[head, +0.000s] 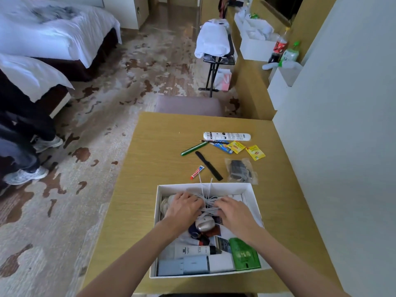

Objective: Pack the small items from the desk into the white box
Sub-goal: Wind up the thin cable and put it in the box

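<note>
The white box (252, 189) sits open on the wooden desk (150, 168), holding tubes, a green packet (244, 254), a metallic oval case (205, 225) and other small items. Both hands are inside its far half. My left hand (184, 207) and my right hand (233, 211) press a bundle of white cord (209, 200), whose loose ends stick out over the far rim. Beyond the box lie a small red-and-white tube (197, 172), a black comb (209, 166), a green pen (194, 148), a white tube (227, 136), yellow tea sachets (255, 152) and a clear bag with a dark item (241, 170).
A padded stool (188, 105) stands past the desk's far edge. A wall (342, 125) runs along the right. A person's legs and sneakers (25, 174) are at the left by two beds. Further back stand a folding rack with white bags (214, 39) and bottles (280, 46).
</note>
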A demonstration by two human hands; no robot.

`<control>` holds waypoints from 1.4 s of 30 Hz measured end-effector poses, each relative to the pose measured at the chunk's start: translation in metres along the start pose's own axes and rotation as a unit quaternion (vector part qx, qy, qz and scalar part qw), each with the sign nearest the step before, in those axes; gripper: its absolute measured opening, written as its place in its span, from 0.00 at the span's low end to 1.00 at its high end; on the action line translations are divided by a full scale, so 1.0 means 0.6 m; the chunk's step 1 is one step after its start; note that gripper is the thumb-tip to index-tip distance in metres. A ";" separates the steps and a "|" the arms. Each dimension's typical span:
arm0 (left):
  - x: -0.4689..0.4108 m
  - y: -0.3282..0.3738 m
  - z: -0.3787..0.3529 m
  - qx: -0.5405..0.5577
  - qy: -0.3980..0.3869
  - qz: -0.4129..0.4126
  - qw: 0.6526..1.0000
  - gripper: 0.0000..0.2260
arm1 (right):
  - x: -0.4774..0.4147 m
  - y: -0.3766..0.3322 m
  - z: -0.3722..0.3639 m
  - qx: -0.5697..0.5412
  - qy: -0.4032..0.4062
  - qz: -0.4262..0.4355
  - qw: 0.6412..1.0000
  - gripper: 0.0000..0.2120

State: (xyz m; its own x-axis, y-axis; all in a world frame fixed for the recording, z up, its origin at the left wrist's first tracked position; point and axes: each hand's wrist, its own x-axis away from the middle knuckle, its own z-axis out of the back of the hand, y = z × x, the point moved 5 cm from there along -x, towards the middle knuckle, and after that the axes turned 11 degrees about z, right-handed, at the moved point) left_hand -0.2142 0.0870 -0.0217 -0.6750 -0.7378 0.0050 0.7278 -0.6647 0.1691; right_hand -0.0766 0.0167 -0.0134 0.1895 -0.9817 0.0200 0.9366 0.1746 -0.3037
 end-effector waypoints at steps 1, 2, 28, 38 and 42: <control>-0.004 -0.002 0.005 -0.003 -0.021 -0.013 1.000 0.11 | -0.002 0.003 0.001 -0.014 -0.005 -0.009 1.000 0.10; -0.008 -0.004 0.013 0.005 -0.043 -0.023 0.999 0.12 | -0.004 0.005 0.003 -0.021 -0.013 -0.016 1.000 0.10; -0.263 -0.128 -0.015 0.145 -0.202 0.214 0.945 0.11 | -0.217 0.159 0.049 -0.125 0.019 -0.182 0.975 0.13; -0.313 -0.119 -0.104 0.055 -0.223 0.189 0.955 0.14 | -0.335 0.225 -0.048 0.017 -0.115 -0.158 0.980 0.13; -0.314 -0.130 -0.113 0.081 -0.236 0.208 0.946 0.16 | -0.329 0.233 -0.062 -0.043 -0.146 -0.191 0.970 0.10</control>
State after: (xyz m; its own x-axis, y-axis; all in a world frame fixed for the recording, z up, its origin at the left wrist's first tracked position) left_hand -0.1355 0.2696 -0.1024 -0.3413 -0.7716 0.5367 0.9399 -0.2735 0.2045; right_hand 0.0062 0.2322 -0.0951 -0.0791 -0.9074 0.4127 0.9292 -0.2170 -0.2993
